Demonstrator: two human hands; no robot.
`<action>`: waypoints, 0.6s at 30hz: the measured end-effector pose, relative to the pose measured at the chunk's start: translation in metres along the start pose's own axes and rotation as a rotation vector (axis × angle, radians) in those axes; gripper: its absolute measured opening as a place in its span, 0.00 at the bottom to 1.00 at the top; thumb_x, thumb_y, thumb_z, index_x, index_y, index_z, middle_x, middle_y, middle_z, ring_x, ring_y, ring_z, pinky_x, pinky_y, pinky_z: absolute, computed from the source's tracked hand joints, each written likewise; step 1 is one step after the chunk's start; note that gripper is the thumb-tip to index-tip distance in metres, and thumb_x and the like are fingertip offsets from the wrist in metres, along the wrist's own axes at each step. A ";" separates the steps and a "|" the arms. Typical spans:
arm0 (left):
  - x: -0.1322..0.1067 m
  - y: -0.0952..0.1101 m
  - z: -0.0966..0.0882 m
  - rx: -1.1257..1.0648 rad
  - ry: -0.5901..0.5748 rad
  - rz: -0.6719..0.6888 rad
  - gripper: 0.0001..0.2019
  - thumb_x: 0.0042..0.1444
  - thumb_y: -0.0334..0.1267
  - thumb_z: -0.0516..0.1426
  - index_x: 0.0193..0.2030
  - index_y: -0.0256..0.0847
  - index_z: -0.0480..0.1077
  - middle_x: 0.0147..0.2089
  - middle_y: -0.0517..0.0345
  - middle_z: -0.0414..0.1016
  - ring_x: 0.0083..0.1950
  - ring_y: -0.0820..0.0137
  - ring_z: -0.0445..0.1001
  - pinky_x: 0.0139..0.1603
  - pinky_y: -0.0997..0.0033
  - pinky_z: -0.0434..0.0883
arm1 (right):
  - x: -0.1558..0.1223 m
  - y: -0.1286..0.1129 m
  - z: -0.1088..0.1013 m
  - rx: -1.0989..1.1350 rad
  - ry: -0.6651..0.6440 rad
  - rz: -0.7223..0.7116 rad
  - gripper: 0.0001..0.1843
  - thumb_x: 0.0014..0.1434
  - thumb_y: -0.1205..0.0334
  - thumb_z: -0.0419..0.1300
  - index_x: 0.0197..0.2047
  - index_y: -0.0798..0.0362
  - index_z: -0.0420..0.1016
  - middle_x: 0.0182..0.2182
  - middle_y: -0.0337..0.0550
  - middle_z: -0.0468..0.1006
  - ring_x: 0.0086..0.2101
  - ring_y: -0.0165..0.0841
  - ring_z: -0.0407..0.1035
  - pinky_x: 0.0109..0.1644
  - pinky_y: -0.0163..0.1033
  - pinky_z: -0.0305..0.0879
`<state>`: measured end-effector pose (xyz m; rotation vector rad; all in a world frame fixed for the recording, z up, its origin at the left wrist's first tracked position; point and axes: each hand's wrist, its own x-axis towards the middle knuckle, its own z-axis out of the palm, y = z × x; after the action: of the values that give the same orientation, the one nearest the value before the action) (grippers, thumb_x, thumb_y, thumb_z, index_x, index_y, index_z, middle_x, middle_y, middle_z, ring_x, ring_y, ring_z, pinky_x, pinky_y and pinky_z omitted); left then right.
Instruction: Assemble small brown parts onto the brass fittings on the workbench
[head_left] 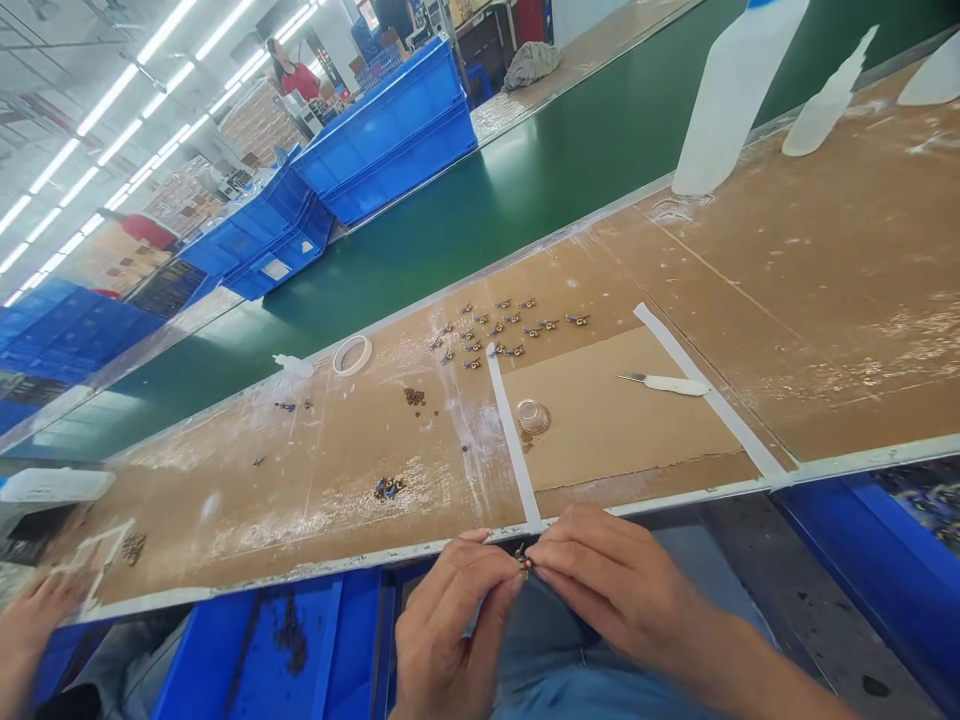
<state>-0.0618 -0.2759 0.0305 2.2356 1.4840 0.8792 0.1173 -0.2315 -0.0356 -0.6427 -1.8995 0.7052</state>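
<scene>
My left hand (463, 610) and my right hand (611, 570) meet at the table's front edge, fingertips pinched together. Between them is a small dark component (523, 562) with reddish and yellowish spots; fingers hide most of it. Beyond lie rows of small blue-and-gold components (512, 318). A tight heap of similar blue-and-gold pieces (388, 488) sits nearer the edge. Small brown round pieces (414, 397) form a pile behind that heap. On the cardboard sheet (622, 425) rest a small clear cup (531, 416) and a white-handled pointed tool (667, 384).
A green conveyor belt (420, 245) runs behind the table. White bottles (731, 100) stand at right rear. A tape roll (352, 355) lies at left rear. Blue bins (285, 640) sit below the front edge. Another person's hand (45, 610) rests at far left.
</scene>
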 end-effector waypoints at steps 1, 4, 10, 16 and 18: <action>0.000 -0.001 0.001 0.002 0.002 -0.003 0.09 0.59 0.22 0.57 0.41 0.40 0.72 0.34 0.61 0.79 0.36 0.75 0.77 0.57 0.68 0.73 | 0.000 0.000 0.000 -0.008 0.000 -0.005 0.07 0.65 0.70 0.54 0.44 0.54 0.72 0.32 0.40 0.77 0.33 0.27 0.69 0.38 0.34 0.68; -0.001 -0.003 0.004 -0.021 0.037 -0.016 0.09 0.59 0.22 0.57 0.40 0.41 0.72 0.34 0.62 0.79 0.35 0.76 0.77 0.59 0.67 0.71 | 0.003 -0.002 0.001 -0.038 0.003 -0.020 0.07 0.65 0.69 0.53 0.43 0.54 0.73 0.31 0.40 0.77 0.33 0.28 0.69 0.37 0.34 0.68; -0.006 -0.010 0.001 -0.150 0.177 -0.166 0.05 0.59 0.30 0.60 0.38 0.44 0.76 0.33 0.64 0.80 0.36 0.73 0.78 0.58 0.67 0.72 | 0.018 -0.005 -0.011 -0.184 0.018 -0.031 0.09 0.67 0.63 0.53 0.44 0.53 0.74 0.33 0.41 0.79 0.33 0.28 0.73 0.38 0.35 0.71; 0.048 -0.070 -0.016 -0.199 0.289 -0.509 0.06 0.55 0.41 0.63 0.34 0.41 0.78 0.33 0.57 0.81 0.36 0.68 0.79 0.40 0.71 0.75 | 0.022 0.016 -0.047 -0.404 0.177 0.009 0.11 0.64 0.61 0.57 0.49 0.47 0.74 0.37 0.38 0.82 0.36 0.31 0.77 0.41 0.35 0.74; 0.089 -0.105 -0.021 -0.253 0.315 -0.583 0.05 0.52 0.37 0.64 0.32 0.38 0.77 0.30 0.58 0.80 0.34 0.69 0.78 0.40 0.71 0.74 | 0.020 0.030 -0.052 -0.443 0.267 0.077 0.10 0.65 0.58 0.54 0.46 0.47 0.75 0.37 0.37 0.82 0.34 0.31 0.78 0.40 0.34 0.75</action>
<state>-0.1263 -0.1536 0.0154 1.4082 1.8927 1.1637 0.1608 -0.1863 -0.0261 -1.0374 -1.7948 0.2244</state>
